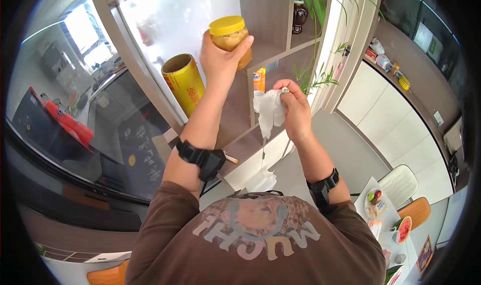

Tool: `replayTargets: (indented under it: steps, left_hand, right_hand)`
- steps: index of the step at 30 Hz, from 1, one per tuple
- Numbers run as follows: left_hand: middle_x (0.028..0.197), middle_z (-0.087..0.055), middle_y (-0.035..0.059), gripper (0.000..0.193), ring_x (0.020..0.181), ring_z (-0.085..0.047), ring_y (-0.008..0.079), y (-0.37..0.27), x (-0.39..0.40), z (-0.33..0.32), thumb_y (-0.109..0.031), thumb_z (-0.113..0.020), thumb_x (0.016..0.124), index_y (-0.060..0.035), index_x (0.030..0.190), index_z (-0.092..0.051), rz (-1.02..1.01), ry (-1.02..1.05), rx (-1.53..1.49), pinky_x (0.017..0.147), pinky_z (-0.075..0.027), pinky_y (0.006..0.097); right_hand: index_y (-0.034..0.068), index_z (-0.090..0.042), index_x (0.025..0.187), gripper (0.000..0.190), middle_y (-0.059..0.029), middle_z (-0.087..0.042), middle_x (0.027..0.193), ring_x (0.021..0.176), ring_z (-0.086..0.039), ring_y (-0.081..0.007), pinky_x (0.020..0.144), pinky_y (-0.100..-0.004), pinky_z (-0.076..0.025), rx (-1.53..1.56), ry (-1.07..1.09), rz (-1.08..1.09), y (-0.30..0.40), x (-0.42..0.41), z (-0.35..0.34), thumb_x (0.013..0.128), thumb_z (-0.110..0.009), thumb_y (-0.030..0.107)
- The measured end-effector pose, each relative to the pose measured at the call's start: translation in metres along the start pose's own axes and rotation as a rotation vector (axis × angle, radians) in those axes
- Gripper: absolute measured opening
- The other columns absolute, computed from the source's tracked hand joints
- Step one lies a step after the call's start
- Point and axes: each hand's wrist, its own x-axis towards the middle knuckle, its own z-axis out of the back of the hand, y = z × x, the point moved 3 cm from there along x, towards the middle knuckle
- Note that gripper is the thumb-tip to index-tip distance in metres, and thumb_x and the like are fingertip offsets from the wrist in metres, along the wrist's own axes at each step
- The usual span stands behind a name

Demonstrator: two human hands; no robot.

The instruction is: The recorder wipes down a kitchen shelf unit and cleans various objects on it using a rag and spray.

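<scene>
In front of the shelving my left hand [218, 63] grips a jar [240, 37] by its side. The jar has a yellow lid and yellowish-brown contents. My right hand [297, 110] pinches a crumpled white cloth or tissue [267, 108], which hangs down from the fingers. The two are apart, the cloth lower and to the right of the jar. Left of my left wrist stands a large yellow roll [184, 82] with a hollow cardboard core. Partly hidden behind the cloth is an orange package [259, 79] in a shelf compartment.
The shelf unit [263, 22] spans the space ahead, with a dark vase [300, 17] and trailing plant [313, 3] at upper right. A glass door [124, 134] is at left. At lower right, a table [362, 198] holds fruit and cut watermelon [404, 229]; chairs [400, 183] stand beside it.
</scene>
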Motion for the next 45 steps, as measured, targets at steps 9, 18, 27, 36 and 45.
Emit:
replayTargets:
  steps: [9, 18, 27, 36, 45]
  left_hand:
    - [0.115, -0.067, 0.0165, 0.085, 0.109, -0.065, 0.0293, 0.028, 0.014, -0.035, -0.044, -0.09, 0.064, 0.0007, 0.125, -0.051, 0.0, 0.14, 0.084, 0.094, -0.051, 0.0381]
    - [0.098, -0.062, 0.0114, 0.018, 0.094, -0.06, 0.026, 0.017, -0.063, 0.046, 0.002, -0.064, 0.083, -0.0015, 0.101, -0.063, -0.472, -0.08, 0.206, 0.085, -0.048, 0.0361]
    - [0.105, -0.06, 0.0148, 0.026, 0.1, -0.059, 0.0307, 0.052, -0.129, 0.101, 0.0, -0.067, 0.08, -0.0026, 0.105, -0.063, -0.28, -0.014, 0.366, 0.089, -0.046, 0.0394]
    - [0.157, -0.016, 0.0295, 0.104, 0.144, -0.021, 0.0455, 0.06, -0.151, 0.099, -0.017, -0.078, 0.078, 0.0013, 0.154, -0.01, -0.135, -0.01, 0.605, 0.117, -0.022, 0.0499]
    - [0.145, -0.041, 0.0242, 0.109, 0.135, -0.04, 0.0386, 0.12, -0.13, 0.084, -0.028, -0.089, 0.065, -0.0025, 0.149, -0.024, 0.332, -0.375, 0.505, 0.114, -0.032, 0.0444]
  right_hand:
    - [0.011, -0.065, 0.116, 0.036, -0.0012, -0.06, 0.098, 0.08, -0.059, -0.0121, 0.075, -0.0245, -0.047, -0.625, 0.01, 0.466, 0.033, 0.036, -0.018, 0.086, -0.054, -0.005]
    - [0.027, -0.071, 0.116, 0.037, -0.0027, -0.061, 0.096, 0.071, -0.063, -0.0232, 0.062, -0.0362, -0.052, -1.331, 0.108, 0.697, 0.041, 0.059, -0.05, 0.085, -0.066, 0.006]
    - [0.033, -0.065, 0.125, 0.038, -0.0064, -0.063, 0.103, 0.087, -0.067, -0.0256, 0.076, -0.0399, -0.056, -1.588, 0.26, 0.598, 0.031, 0.139, -0.053, 0.089, -0.067, 0.023]
    - [0.024, -0.058, 0.135, 0.045, -0.0117, -0.062, 0.114, 0.106, -0.063, -0.0288, 0.087, -0.0424, -0.053, -1.646, 0.311, 0.229, 0.018, 0.181, -0.055, 0.091, -0.062, 0.032]
    - [0.011, -0.07, 0.108, 0.019, -0.0062, -0.063, 0.071, 0.063, -0.059, -0.0187, 0.064, -0.0311, -0.048, -0.953, 0.049, 0.521, 0.038, 0.122, -0.06, 0.09, -0.066, 0.015]
